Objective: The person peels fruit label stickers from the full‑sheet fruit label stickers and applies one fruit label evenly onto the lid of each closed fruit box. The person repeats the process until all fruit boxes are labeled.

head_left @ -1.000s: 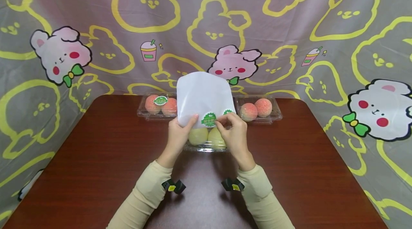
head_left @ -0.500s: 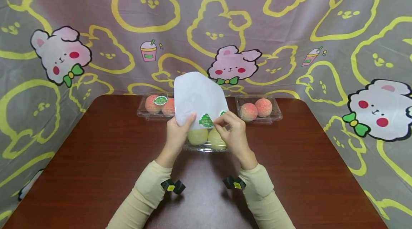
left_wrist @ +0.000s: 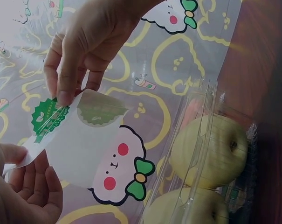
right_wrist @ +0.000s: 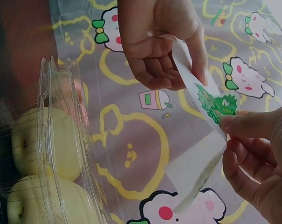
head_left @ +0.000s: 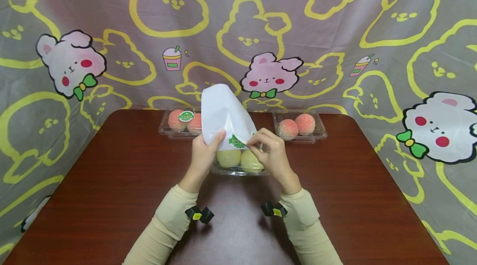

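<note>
A white sticker sheet [head_left: 225, 112] is held up above a clear plastic box [head_left: 240, 172] of pale yellow round fruits [head_left: 229, 159]. My left hand [head_left: 203, 151] grips the sheet's lower left, thumb in front and fingers behind. With thumb and fingertips, my right hand [head_left: 273, 151] pinches the sheet at the edge of a green round sticker [right_wrist: 215, 103]. In the left wrist view the sheet bends sharply beside that sticker, and another green sticker [left_wrist: 101, 111] shows dimly on the folded part. Whether the sticker's edge has lifted from the backing I cannot tell.
Two more clear boxes with pinkish-orange round fruits stand at the back of the brown table [head_left: 141, 182]. The left box [head_left: 164, 129] bears a green sticker on its lid; on the right box [head_left: 320, 130] I see none. A patterned curtain [head_left: 208, 16] hangs behind.
The sheet has bent further, its right side folding back behind and narrowing in view. My right fingers have shifted slightly left and down at the sticker's edge; my left hand has moved slightly left.
</note>
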`<move>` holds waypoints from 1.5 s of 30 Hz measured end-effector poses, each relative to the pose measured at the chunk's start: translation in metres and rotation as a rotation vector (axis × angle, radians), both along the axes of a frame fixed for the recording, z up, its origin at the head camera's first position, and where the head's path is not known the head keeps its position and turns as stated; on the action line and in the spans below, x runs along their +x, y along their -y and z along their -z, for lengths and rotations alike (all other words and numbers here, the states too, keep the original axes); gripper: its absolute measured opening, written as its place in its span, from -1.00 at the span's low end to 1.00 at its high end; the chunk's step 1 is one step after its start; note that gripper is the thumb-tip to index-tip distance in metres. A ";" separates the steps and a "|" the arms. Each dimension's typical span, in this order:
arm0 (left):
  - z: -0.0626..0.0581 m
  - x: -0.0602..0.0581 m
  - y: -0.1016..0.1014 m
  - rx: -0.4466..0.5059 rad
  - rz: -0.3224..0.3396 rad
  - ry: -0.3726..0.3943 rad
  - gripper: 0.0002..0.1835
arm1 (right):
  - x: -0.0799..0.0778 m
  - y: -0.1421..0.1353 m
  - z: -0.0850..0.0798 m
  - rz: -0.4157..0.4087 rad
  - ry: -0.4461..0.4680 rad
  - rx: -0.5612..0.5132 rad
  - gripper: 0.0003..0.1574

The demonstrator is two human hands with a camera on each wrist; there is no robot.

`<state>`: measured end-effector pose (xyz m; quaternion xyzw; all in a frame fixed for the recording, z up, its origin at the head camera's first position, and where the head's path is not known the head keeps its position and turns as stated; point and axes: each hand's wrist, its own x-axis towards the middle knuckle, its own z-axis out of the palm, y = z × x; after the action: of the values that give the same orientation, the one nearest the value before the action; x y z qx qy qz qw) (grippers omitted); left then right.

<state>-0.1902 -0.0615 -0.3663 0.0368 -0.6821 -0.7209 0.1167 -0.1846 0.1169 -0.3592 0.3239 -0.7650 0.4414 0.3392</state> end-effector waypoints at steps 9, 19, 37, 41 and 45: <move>0.001 -0.002 0.002 -0.014 -0.002 -0.018 -0.69 | -0.001 0.000 0.002 -0.080 -0.005 -0.002 -0.77; 0.000 -0.002 0.004 -0.040 0.006 -0.053 -0.69 | 0.002 0.001 0.000 -0.103 -0.016 0.039 -0.76; 0.002 -0.003 0.007 -0.053 0.000 -0.095 -0.70 | 0.005 0.002 -0.002 -0.160 -0.003 0.080 -0.76; 0.003 -0.004 0.008 -0.061 -0.001 -0.103 -0.70 | 0.006 0.003 -0.002 -0.187 -0.006 0.075 -0.77; 0.003 -0.004 0.009 -0.068 -0.003 -0.106 -0.70 | 0.007 0.003 -0.002 -0.196 -0.004 0.075 -0.76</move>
<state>-0.1946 -0.0706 -0.3691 -0.0045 -0.6991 -0.6980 0.1551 -0.1780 0.1136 -0.3573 0.4104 -0.7450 0.4428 0.2837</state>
